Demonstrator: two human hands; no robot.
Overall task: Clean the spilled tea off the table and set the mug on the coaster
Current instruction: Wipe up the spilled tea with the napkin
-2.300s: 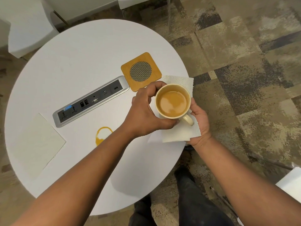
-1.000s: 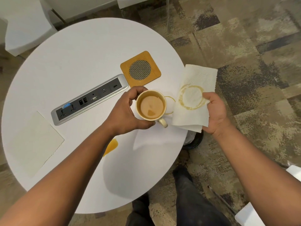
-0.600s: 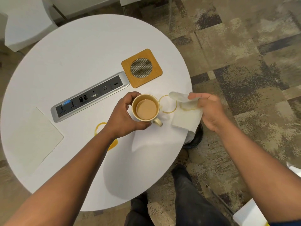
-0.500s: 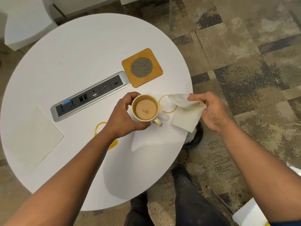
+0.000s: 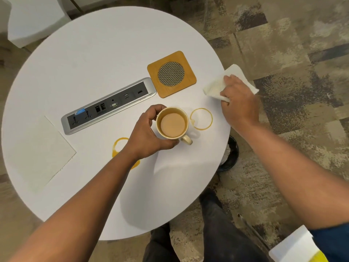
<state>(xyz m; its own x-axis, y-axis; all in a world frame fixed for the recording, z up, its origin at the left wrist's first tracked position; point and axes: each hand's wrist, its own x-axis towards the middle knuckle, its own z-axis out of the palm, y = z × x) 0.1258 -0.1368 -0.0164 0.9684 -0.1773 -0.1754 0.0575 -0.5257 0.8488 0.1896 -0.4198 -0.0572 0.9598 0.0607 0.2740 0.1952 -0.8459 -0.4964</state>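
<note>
Two tea rings (image 5: 201, 119) flank the left hand (image 5: 146, 136), which grips the mug (image 5: 172, 122) on the tabletop (image 5: 94, 53) short of the coaster (image 5: 171, 74), while the right hand (image 5: 239, 104) clutches a napkin (image 5: 217, 86), probably for wiping.

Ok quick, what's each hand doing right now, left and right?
Left hand: closed around the mug.
Right hand: closed on the crumpled paper towel at the table edge.
</note>
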